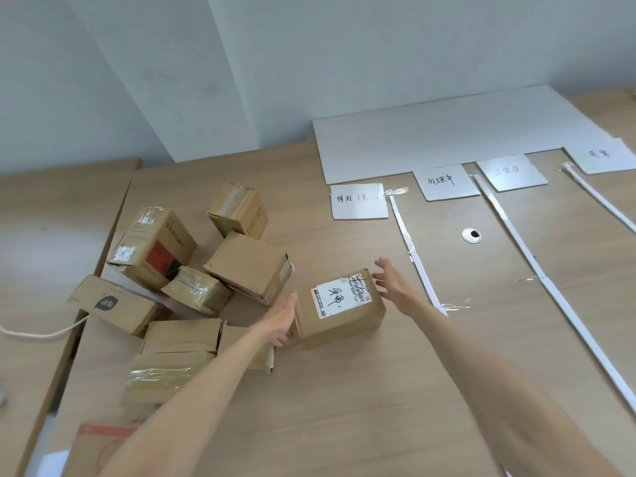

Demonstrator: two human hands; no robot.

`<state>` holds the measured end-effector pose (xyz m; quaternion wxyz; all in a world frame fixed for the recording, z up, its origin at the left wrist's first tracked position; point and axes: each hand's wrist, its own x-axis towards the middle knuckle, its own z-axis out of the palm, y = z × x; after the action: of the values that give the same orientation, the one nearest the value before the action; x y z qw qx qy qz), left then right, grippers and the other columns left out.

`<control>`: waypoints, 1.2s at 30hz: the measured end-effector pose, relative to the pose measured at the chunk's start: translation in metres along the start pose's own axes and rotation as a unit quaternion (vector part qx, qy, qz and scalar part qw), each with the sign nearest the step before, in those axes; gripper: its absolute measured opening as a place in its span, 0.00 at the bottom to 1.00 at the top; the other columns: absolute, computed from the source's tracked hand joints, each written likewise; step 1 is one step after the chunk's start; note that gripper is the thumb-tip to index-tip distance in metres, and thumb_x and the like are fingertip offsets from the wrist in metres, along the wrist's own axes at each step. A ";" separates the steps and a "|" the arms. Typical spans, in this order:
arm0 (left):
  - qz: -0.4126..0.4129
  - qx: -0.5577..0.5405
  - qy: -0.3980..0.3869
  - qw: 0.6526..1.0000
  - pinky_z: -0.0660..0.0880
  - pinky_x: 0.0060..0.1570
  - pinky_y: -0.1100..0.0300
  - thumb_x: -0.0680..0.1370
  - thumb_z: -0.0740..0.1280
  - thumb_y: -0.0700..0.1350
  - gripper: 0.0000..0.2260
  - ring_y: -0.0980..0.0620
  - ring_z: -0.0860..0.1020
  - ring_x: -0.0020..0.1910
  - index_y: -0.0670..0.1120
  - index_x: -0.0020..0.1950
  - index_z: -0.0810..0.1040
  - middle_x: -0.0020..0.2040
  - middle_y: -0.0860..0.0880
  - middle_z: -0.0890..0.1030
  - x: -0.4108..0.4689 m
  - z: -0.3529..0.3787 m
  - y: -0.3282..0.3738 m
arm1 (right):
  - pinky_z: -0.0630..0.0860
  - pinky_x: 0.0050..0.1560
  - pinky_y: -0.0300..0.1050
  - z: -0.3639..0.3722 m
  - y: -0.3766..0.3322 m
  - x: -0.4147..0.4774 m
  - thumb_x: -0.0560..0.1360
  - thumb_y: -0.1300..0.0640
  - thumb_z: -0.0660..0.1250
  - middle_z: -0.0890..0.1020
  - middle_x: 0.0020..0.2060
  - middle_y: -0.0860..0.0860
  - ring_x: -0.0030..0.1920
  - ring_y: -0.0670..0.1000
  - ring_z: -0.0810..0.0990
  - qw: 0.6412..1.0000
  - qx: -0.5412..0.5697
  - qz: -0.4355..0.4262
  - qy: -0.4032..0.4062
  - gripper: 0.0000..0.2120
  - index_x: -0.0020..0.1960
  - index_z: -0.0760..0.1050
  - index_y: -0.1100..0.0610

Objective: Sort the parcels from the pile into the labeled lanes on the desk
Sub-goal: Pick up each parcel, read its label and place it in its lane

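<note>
A small cardboard parcel (340, 309) with a white handwritten label on top sits on the desk (378, 390), just right of the pile (192, 280). My left hand (280, 320) lies with straight fingers against the parcel's left side. My right hand (392, 282) hovers open by its upper right corner, fingers spread; whether it touches the parcel I cannot tell. The pile holds several brown boxes at the left. White label cards (359, 201) (445, 182) (511, 172) (600, 154) head the lanes, which white strips (418, 259) (537, 266) divide.
A large white board (447, 136) lies at the back of the desk. A round cable hole (471, 235) sits in the second lane. A white cord (41, 333) runs off to the left edge. A box with red print (103, 442) lies near the front left.
</note>
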<state>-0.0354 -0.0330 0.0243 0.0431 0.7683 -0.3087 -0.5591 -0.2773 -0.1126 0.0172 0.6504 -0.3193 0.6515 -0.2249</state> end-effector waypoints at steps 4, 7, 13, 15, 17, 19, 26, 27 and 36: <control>0.063 0.086 0.060 0.993 0.47 0.76 0.50 0.78 0.37 0.65 0.32 0.51 0.51 0.78 0.52 0.79 0.48 0.79 0.54 0.50 0.001 -0.018 -0.003 | 0.62 0.71 0.55 -0.013 0.014 0.001 0.80 0.39 0.45 0.68 0.72 0.54 0.71 0.56 0.66 0.999 -0.009 0.041 0.032 0.30 0.77 0.59 0.52; 0.106 0.084 0.077 0.988 0.50 0.75 0.53 0.80 0.40 0.63 0.30 0.50 0.55 0.77 0.51 0.78 0.54 0.78 0.52 0.56 0.008 -0.024 0.015 | 0.56 0.76 0.54 -0.010 0.032 -0.024 0.82 0.42 0.43 0.59 0.77 0.51 0.76 0.55 0.58 0.993 -0.021 0.093 0.068 0.29 0.79 0.55 0.52; 0.145 0.283 0.055 0.947 0.64 0.66 0.52 0.76 0.35 0.68 0.38 0.43 0.68 0.70 0.52 0.71 0.70 0.71 0.46 0.71 0.030 -0.005 0.056 | 0.63 0.72 0.56 0.012 0.057 -0.029 0.81 0.38 0.43 0.69 0.72 0.52 0.69 0.58 0.70 0.980 0.104 0.171 0.019 0.31 0.77 0.60 0.54; 0.157 0.301 0.038 0.940 0.66 0.66 0.52 0.73 0.33 0.71 0.41 0.44 0.70 0.68 0.53 0.69 0.72 0.69 0.46 0.73 0.032 0.010 0.059 | 0.75 0.60 0.52 0.017 0.052 -0.021 0.80 0.39 0.45 0.82 0.44 0.53 0.45 0.54 0.78 0.972 0.171 0.161 -0.018 0.31 0.58 0.76 0.59; 0.142 0.259 0.023 0.955 0.64 0.67 0.53 0.76 0.34 0.68 0.36 0.46 0.70 0.68 0.54 0.71 0.69 0.69 0.48 0.73 0.015 0.028 0.059 | 0.76 0.47 0.45 0.023 0.046 -0.017 0.80 0.39 0.45 0.81 0.35 0.52 0.38 0.50 0.76 0.974 0.180 0.137 -0.025 0.29 0.48 0.77 0.58; 0.099 0.064 -0.057 0.991 0.66 0.60 0.58 0.80 0.35 0.63 0.34 0.50 0.72 0.62 0.50 0.70 0.71 0.62 0.50 0.76 0.000 0.046 0.059 | 0.74 0.50 0.43 0.025 0.046 -0.010 0.78 0.37 0.44 0.84 0.50 0.53 0.47 0.49 0.79 0.985 0.132 0.099 -0.040 0.32 0.58 0.77 0.56; -0.023 -0.209 -0.074 0.975 0.69 0.44 0.56 0.77 0.37 0.68 0.38 0.48 0.72 0.34 0.45 0.39 0.78 0.22 0.45 0.79 -0.026 0.090 0.055 | 0.61 0.75 0.54 0.005 0.065 -0.015 0.72 0.26 0.41 0.72 0.71 0.51 0.71 0.52 0.70 0.996 0.056 0.031 -0.055 0.44 0.74 0.68 0.53; -0.017 -0.209 -0.076 0.975 0.68 0.43 0.57 0.77 0.36 0.68 0.37 0.49 0.71 0.33 0.46 0.40 0.78 0.21 0.47 0.78 -0.031 0.095 0.056 | 0.62 0.74 0.54 -0.001 0.074 -0.006 0.73 0.27 0.41 0.73 0.71 0.51 0.70 0.52 0.70 0.997 0.068 0.013 -0.045 0.43 0.74 0.68 0.53; 0.126 -0.167 -0.148 0.967 0.70 0.53 0.52 0.79 0.38 0.59 0.30 0.49 0.74 0.34 0.52 0.41 0.78 0.43 0.41 0.84 -0.101 0.174 0.096 | 0.74 0.64 0.54 -0.102 0.062 -0.109 0.77 0.34 0.42 0.83 0.56 0.54 0.56 0.54 0.81 0.988 0.081 -0.088 0.096 0.35 0.59 0.79 0.54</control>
<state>-0.2493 -0.0084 0.0832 0.1941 0.6139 -0.3082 -0.7003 -0.3919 -0.0051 0.0550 0.5862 -0.2984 0.6599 -0.3631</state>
